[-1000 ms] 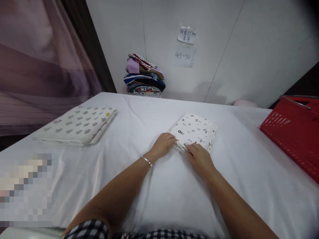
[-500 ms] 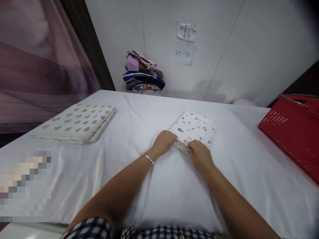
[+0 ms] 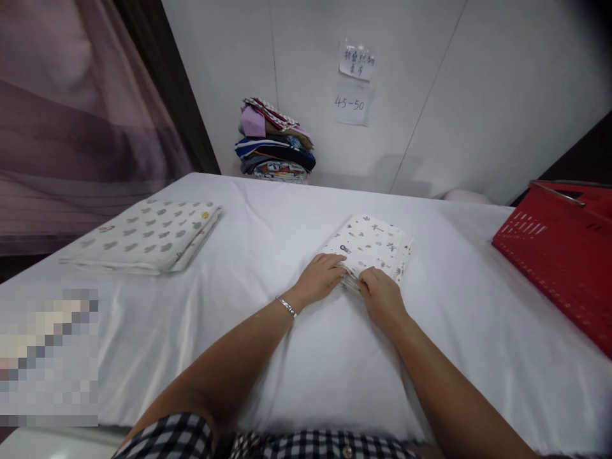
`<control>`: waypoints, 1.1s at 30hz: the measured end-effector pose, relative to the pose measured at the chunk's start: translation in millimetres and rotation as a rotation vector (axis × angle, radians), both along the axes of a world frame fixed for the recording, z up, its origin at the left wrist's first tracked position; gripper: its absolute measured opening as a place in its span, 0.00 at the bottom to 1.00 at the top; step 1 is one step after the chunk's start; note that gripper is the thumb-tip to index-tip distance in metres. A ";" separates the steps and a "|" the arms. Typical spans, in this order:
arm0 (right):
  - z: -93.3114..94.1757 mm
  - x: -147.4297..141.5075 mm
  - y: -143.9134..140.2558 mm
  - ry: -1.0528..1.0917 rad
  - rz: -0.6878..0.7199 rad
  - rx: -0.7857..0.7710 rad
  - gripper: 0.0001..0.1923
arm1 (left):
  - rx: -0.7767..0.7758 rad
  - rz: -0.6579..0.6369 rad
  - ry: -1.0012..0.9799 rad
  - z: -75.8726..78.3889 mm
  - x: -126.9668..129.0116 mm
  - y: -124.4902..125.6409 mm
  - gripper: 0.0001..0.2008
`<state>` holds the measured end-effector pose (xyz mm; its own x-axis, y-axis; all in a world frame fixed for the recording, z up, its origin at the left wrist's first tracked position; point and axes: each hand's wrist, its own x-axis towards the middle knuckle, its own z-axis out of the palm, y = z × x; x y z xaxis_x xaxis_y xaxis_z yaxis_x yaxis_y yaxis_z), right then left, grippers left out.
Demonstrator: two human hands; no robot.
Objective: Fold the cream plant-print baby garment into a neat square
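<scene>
A folded white cloth (image 3: 370, 242) printed with small dark plants and figures lies on the white-covered table. Its layers show along the near edge. My left hand (image 3: 321, 277), with a silver bracelet at the wrist, grips the near left corner, fingers over the top layer. Close beside it, my right hand (image 3: 381, 290) has its fingers curled round the near edge. Both thumbs are mostly hidden. Farther left rests a larger folded cloth (image 3: 148, 233) with rows of grey cactus-like shapes; neither hand touches it.
The white tablecloth (image 3: 268, 255) has soft wrinkles. At the right edge stands a red plastic basket (image 3: 559, 248) with a metal handle. Beyond the table is a stack of folded fabrics (image 3: 276, 146) against the wall. A pinkish curtain (image 3: 71, 127) hangs at the left.
My left hand has shifted slightly right along the cloth's near edge, its fingers reaching a little farther over the top. My right hand stays nearly in place on the edge.
</scene>
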<state>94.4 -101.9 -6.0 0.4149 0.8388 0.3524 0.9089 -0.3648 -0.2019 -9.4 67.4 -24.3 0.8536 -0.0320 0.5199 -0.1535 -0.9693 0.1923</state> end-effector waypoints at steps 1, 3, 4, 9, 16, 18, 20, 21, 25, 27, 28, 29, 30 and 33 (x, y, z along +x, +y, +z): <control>-0.4 0.1 -0.1 -0.002 0.002 0.005 0.08 | 0.002 0.002 0.002 0.0 0.4 -0.1 0.07; -0.6 -0.3 0.0 -0.006 0.006 0.008 0.08 | 0.017 0.012 0.006 -0.7 1.2 0.1 0.06; -0.5 -0.6 0.0 -0.008 0.009 0.005 0.08 | 0.026 0.019 0.009 -1.2 1.6 0.3 0.07; 0.2 -2.2 -0.2 -0.005 0.052 -0.059 0.08 | 0.021 0.008 0.022 -1.6 1.1 0.7 0.11; 1.0 -4.2 -1.8 0.029 0.075 -0.101 0.03 | -0.042 -0.028 0.053 2.2 0.3 1.2 0.08; 2.8 -5.5 -1.8 0.027 0.062 -0.114 0.03 | -0.047 -0.034 0.067 3.2 0.3 1.4 0.08; 4.5 -6.0 -1.9 0.041 0.048 -0.122 0.05 | -0.046 -0.023 0.094 4.3 0.2 1.4 0.07; 5.1 -5.7 -1.9 0.056 0.042 -0.126 0.06 | -0.045 -0.014 0.109 4.8 0.1 1.3 0.07; 6.2 -3.0 -2.4 0.112 0.009 -0.153 0.07 | -0.024 0.018 0.119 5.1 0.5 2.6 0.11; 6.8 -2.0 -2.7 0.123 -0.014 -0.166 0.08 | 0.002 0.035 0.108 3.9 0.6 5.5 0.13; 7.3 -1.8 -2.9 0.127 -0.026 -0.168 0.08 | 0.014 0.047 0.103 3.0 0.3 7.7 0.13; 7.9 -1.8 -3.1 0.129 -0.034 -0.169 0.08 | 0.022 0.059 0.098 1.9 -0.4 10.4 0.14; 8.5 -1.9 -3.3 0.130 -0.039 -0.171 0.09 | 0.026 0.075 0.088 0.8 -1.4 13.2 0.14; 9.8 -2.5 -3.6 0.130 -0.043 -0.196 0.10 | 0.024 0.149 0.052 -2.0 -6.0 20.6 0.15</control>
